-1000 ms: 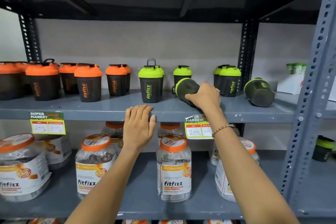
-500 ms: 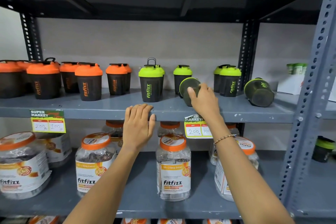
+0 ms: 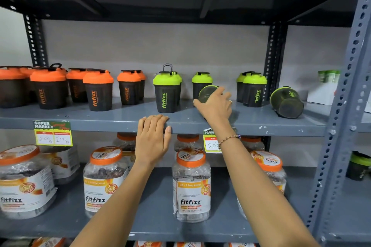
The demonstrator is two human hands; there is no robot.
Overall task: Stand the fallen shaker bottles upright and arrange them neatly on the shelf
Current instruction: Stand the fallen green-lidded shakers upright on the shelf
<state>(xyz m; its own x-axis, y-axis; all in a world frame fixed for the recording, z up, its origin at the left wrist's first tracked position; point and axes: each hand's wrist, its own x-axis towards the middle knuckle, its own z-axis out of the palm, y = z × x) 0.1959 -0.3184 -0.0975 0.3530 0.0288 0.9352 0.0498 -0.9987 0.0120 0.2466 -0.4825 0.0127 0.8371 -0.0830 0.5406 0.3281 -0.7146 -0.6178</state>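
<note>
The right hand (image 3: 215, 107) clasped a tipped bottle (image 3: 206, 94), a second bottle (image 3: 286, 102) lay fallen at its 3 o'clock, and the left hand (image 3: 152, 140) rested flat, fingers spread, on the shelf (image 3: 100, 120) edge.

A dark shaker bottle (image 3: 206, 93) with a green lid is tilted under the right fingers (image 3: 217, 94). Another bottle (image 3: 287, 102) lies on its side on the shelf (image 3: 120, 118), well right of them.

Right hand (image 3: 215, 107) gripping a tilted green-lidded shaker bottle (image 3: 206, 93) on the grey shelf (image 3: 120, 120), left hand (image 3: 152, 138) flat on the shelf edge, another shaker (image 3: 286, 101) lying toppled at right
</note>
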